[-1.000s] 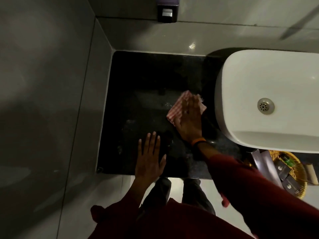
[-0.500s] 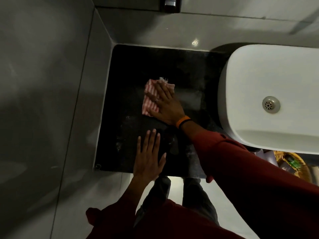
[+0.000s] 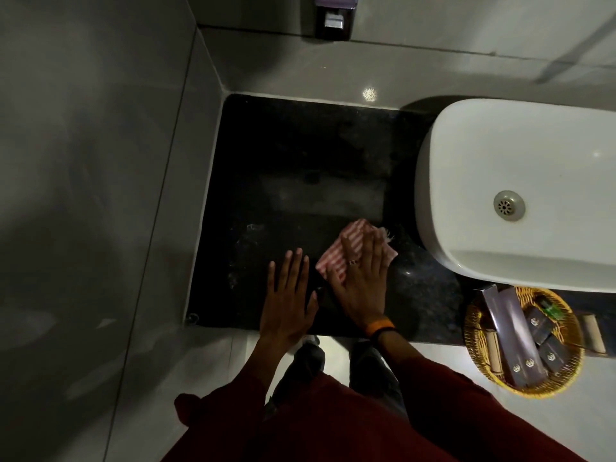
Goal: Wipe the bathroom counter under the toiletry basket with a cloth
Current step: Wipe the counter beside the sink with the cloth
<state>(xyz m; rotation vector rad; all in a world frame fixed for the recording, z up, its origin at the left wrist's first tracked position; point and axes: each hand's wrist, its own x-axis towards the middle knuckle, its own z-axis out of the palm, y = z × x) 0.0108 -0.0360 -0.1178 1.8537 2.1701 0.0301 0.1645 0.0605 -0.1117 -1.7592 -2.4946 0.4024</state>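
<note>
A red-and-white striped cloth (image 3: 336, 253) lies flat on the black stone counter (image 3: 300, 168), near its front right. My right hand (image 3: 363, 278) presses down on the cloth with fingers spread, an orange band at the wrist. My left hand (image 3: 288, 296) rests flat on the counter just left of it, fingers apart and holding nothing. The woven yellow toiletry basket (image 3: 473, 331) with dark boxes and tubes sits at the counter's front edge, in front of the basin, to the right of my hands.
A white basin (image 3: 520, 155) stands on the right of the counter. Grey tiled walls (image 3: 100, 161) close off the left and the back. A soap dispenser (image 3: 335, 18) hangs on the back wall. My legs and the light floor show below the counter edge.
My right hand slid the cloth from the counter's middle left back toward me and to the right, close to the basin. The left hand stayed flat in place. The basket is in fuller view.
</note>
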